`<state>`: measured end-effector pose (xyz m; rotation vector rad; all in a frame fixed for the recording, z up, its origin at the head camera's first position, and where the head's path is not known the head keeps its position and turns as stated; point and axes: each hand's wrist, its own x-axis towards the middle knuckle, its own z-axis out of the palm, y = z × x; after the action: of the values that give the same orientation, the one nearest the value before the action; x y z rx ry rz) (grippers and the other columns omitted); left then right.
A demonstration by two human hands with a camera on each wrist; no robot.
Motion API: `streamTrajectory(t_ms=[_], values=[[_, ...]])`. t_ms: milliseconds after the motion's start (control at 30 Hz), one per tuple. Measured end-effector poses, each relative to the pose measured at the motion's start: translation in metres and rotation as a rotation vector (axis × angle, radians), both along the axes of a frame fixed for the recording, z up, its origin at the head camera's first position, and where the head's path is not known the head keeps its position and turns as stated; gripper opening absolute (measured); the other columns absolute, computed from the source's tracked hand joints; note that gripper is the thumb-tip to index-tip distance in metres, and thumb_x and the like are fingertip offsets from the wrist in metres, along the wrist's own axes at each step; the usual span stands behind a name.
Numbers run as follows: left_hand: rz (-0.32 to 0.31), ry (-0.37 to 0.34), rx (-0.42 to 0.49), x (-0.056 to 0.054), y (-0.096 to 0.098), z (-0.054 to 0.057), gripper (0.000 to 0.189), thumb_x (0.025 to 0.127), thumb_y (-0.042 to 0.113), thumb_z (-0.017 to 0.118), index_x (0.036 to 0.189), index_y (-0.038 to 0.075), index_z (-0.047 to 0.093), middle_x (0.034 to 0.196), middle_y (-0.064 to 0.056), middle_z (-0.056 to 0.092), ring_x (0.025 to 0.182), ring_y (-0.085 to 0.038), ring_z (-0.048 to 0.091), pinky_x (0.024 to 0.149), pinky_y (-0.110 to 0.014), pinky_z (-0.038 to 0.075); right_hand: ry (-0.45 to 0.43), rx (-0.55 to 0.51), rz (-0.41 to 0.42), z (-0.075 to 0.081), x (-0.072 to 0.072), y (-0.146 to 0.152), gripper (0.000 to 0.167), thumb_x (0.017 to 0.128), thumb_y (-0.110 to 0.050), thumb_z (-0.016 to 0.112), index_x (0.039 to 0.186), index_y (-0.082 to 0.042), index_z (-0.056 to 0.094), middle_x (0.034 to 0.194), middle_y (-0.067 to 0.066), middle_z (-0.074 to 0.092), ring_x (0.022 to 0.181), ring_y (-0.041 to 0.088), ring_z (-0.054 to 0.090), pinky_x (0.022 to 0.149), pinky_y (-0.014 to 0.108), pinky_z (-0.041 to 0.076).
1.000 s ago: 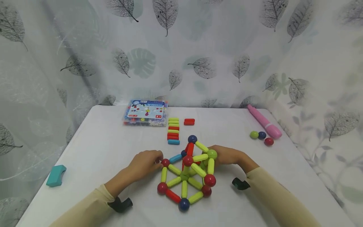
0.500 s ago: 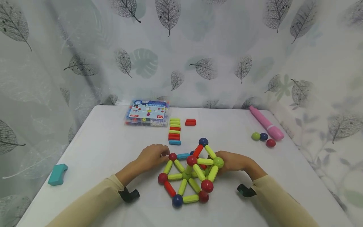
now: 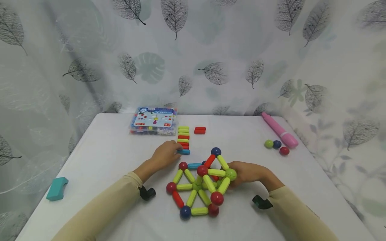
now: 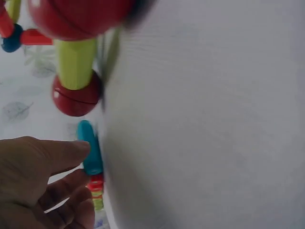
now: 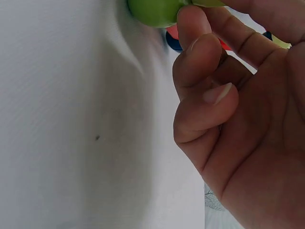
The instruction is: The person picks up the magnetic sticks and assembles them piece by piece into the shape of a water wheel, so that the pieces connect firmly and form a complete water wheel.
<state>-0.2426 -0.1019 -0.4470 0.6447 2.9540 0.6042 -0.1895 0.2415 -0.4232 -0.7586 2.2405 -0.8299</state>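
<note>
A structure of magnetic sticks and balls (image 3: 197,186), in yellow-green, red and blue, stands on the white table in the head view. My right hand (image 3: 248,174) grips its right side, partly hidden behind it. In the right wrist view that hand's fingers (image 5: 193,26) meet a green ball (image 5: 155,10), and the other fingers are curled. My left hand (image 3: 164,155) is at the near end of a row of loose sticks. Its thumb and index finger pinch the blue stick (image 4: 90,148) at its left end, with red sticks (image 4: 96,183) just beyond.
A clear parts box (image 3: 153,121) lies at the back, left of two red sticks (image 3: 200,130). At right are a pink pen-like object (image 3: 280,130) and loose green (image 3: 269,144), blue (image 3: 277,144) and red (image 3: 284,151) balls. A teal block (image 3: 57,189) sits far left.
My left hand has left the red ball at the structure's left corner and moved forward to the blue stick. The structure has turned slightly, with my right hand staying on it.
</note>
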Motion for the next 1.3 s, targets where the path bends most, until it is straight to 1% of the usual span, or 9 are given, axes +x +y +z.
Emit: streamTrajectory(t_ms=[200,333,467,600,767,900,1000,1167,1300], values=[[0.0,0.002,-0.072,0.0,0.003,-0.005,0.024,0.09,0.019,0.078,0.112,0.013,0.072,0.094,-0.001,0.066,0.09,-0.017,0.059,0.083,-0.035,0.055,-0.008,-0.02,-0.04,-0.006,0.002,0.0,0.047,0.083,-0.025,0.081,0.126,-0.013,0.066,0.112,-0.005,0.066,0.107,0.022,0.058,0.099,0.05,0.049],[0.037,-0.007,-0.017,0.006,-0.001,-0.002,0.023,0.091,0.017,0.075,0.112,0.011,0.069,0.096,-0.001,0.069,0.089,-0.017,0.061,0.084,-0.037,0.056,0.017,-0.041,-0.035,-0.008,0.002,-0.001,0.047,0.083,-0.023,0.081,0.126,-0.012,0.066,0.113,-0.006,0.067,0.106,0.022,0.058,0.1,0.051,0.049],[0.111,-0.101,0.223,0.014,-0.012,0.001,0.024,0.091,0.016,0.074,0.114,0.013,0.067,0.103,-0.001,0.07,0.089,-0.018,0.061,0.079,-0.034,0.056,0.018,-0.049,-0.046,-0.009,0.003,-0.001,0.047,0.083,-0.023,0.081,0.127,-0.011,0.066,0.113,-0.006,0.067,0.106,0.021,0.059,0.1,0.051,0.049],[0.133,-0.25,0.481,0.023,-0.02,0.004,0.032,0.095,0.02,0.071,0.127,0.016,0.067,0.108,-0.001,0.069,0.095,-0.02,0.06,0.074,-0.032,0.055,0.011,-0.056,-0.052,-0.009,0.004,0.0,0.049,0.084,-0.024,0.08,0.129,-0.011,0.065,0.116,-0.005,0.067,0.109,0.022,0.058,0.101,0.053,0.049],[0.108,-0.355,0.613,0.033,-0.019,0.001,0.033,0.096,0.021,0.07,0.128,0.018,0.066,0.115,0.003,0.071,0.111,-0.021,0.062,0.086,-0.037,0.056,0.017,-0.064,-0.043,-0.009,0.005,0.001,0.049,0.085,-0.026,0.08,0.129,-0.012,0.065,0.117,-0.006,0.066,0.111,0.022,0.058,0.101,0.052,0.049],[0.052,-0.351,0.589,0.04,-0.013,-0.003,0.023,0.094,0.021,0.073,0.116,0.021,0.065,0.111,0.007,0.073,0.111,-0.019,0.066,0.092,-0.041,0.056,0.017,-0.071,-0.034,-0.011,0.005,0.001,0.046,0.086,-0.026,0.079,0.128,-0.014,0.066,0.115,-0.006,0.067,0.108,0.021,0.06,0.099,0.047,0.05],[0.023,-0.298,0.526,0.043,-0.009,-0.006,0.021,0.093,0.019,0.074,0.112,0.022,0.065,0.104,0.01,0.073,0.106,-0.017,0.067,0.088,-0.038,0.057,0.012,-0.063,-0.053,-0.011,0.005,0.001,0.048,0.085,-0.026,0.079,0.129,-0.013,0.065,0.115,-0.006,0.067,0.108,0.021,0.059,0.099,0.048,0.05],[0.031,-0.202,0.448,0.047,-0.004,-0.006,0.024,0.09,0.016,0.077,0.112,0.021,0.069,0.1,0.011,0.069,0.101,-0.015,0.062,0.083,-0.034,0.056,0.005,-0.04,-0.086,-0.011,0.007,0.001,0.052,0.085,-0.028,0.079,0.132,-0.011,0.064,0.115,-0.004,0.066,0.109,0.022,0.057,0.1,0.052,0.049],[0.043,-0.184,0.424,0.048,-0.002,-0.005,0.024,0.09,0.016,0.078,0.112,0.021,0.07,0.099,0.011,0.069,0.101,-0.015,0.062,0.083,-0.033,0.055,0.004,-0.042,-0.084,-0.01,0.008,0.002,0.052,0.085,-0.029,0.078,0.132,-0.011,0.064,0.116,-0.004,0.066,0.11,0.023,0.057,0.1,0.053,0.049]])
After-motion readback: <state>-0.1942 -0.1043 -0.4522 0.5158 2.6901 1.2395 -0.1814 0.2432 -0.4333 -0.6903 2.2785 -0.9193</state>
